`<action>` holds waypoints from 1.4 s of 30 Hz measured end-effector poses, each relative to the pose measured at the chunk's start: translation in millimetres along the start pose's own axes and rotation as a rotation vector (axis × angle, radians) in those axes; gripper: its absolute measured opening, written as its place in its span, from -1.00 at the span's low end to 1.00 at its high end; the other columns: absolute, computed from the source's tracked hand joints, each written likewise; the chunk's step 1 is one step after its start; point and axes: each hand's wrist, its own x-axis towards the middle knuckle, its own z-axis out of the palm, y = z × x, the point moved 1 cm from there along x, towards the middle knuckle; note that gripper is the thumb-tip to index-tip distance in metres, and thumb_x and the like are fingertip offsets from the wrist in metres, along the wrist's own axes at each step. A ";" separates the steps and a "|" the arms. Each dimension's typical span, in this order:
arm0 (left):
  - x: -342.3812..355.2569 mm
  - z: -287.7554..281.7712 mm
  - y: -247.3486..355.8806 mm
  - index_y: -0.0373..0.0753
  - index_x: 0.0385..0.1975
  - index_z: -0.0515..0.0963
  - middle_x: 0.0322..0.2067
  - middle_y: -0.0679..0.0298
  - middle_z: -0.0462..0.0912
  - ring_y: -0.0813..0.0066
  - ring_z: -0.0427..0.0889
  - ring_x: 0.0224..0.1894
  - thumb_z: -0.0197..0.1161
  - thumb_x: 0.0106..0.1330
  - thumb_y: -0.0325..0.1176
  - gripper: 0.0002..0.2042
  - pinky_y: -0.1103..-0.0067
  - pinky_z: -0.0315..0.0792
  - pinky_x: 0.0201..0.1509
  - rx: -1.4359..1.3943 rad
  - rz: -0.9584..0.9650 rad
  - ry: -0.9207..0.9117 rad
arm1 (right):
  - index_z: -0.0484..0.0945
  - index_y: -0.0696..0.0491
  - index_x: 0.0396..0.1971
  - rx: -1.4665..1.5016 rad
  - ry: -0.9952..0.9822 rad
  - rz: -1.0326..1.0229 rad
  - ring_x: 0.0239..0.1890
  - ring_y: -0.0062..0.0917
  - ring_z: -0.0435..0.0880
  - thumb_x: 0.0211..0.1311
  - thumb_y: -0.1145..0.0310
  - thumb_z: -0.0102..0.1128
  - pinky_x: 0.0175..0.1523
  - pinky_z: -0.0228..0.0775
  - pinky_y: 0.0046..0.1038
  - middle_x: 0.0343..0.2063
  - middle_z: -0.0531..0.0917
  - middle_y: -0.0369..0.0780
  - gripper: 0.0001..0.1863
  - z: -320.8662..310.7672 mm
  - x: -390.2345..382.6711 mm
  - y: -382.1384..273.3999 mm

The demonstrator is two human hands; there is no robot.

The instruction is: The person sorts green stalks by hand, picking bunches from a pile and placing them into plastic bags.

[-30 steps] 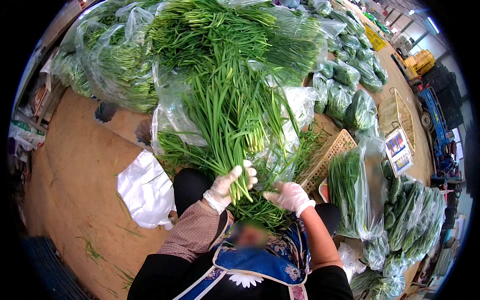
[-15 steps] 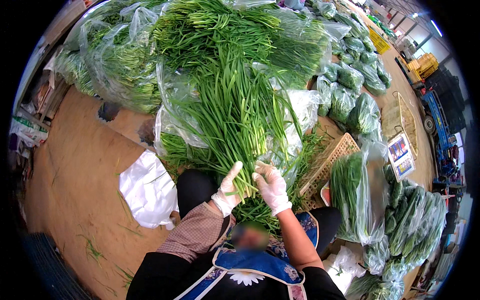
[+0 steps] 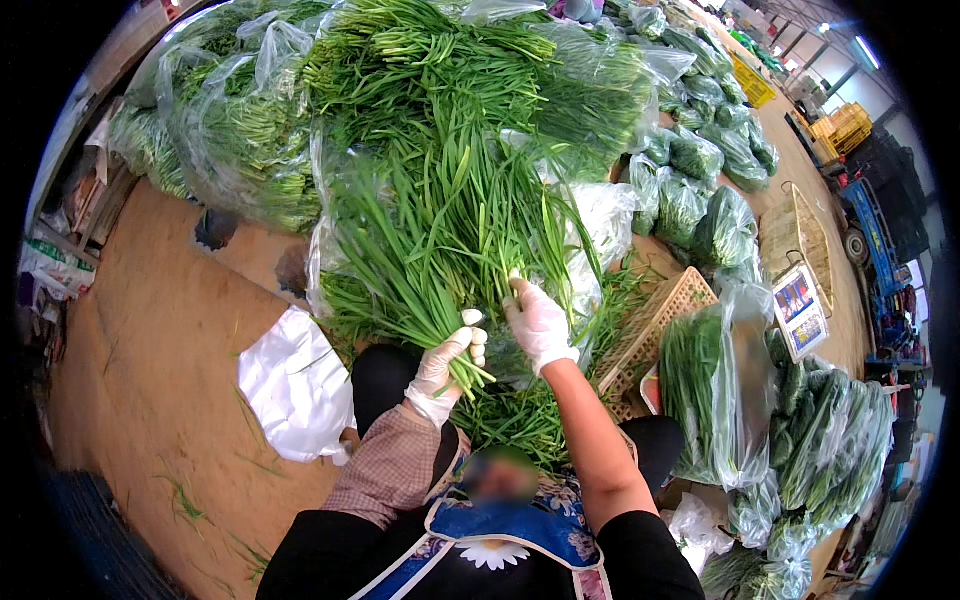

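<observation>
Gloved in white, my left hand (image 3: 446, 368) is closed around a bunch of long green chive leaves (image 3: 415, 300), their pale cut ends poking out below the thumb. A little up and to the right, my right hand (image 3: 536, 322), also gloved, reaches into the big loose heap of chives (image 3: 430, 85), fingers closed on pale stalks. Cut loose leaves (image 3: 510, 420) lie in my lap between my dark-clad legs, and clear plastic sheeting (image 3: 595, 215) shows under the heap.
Bagged greens lie at upper left (image 3: 230, 120), upper right (image 3: 690, 200) and lower right (image 3: 715, 390). A woven plastic basket (image 3: 640, 340) is beside my right leg, a white sheet (image 3: 295, 385) on the brown floor (image 3: 150, 380) at left. A blue wheeled vehicle (image 3: 870, 260) and yellow crates (image 3: 840, 125) are far right.
My right hand has risen from beside the left hand's bunch into the heap, taking hold of stalks there. My left hand keeps its bunch, whose leaves have swung toward the left.
</observation>
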 end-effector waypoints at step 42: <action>19.4 22.0 8.4 -0.38 0.05 0.39 -0.38 0.24 0.63 0.57 0.58 -0.44 0.28 0.20 -0.33 -0.55 0.60 0.53 -0.33 0.231 -0.090 -0.012 | 0.55 0.05 -0.37 0.333 -0.067 0.499 -0.53 -0.61 0.56 0.18 0.24 0.18 -0.38 0.39 -0.58 -0.61 0.57 -0.28 -0.81 -31.1 20.0 92.0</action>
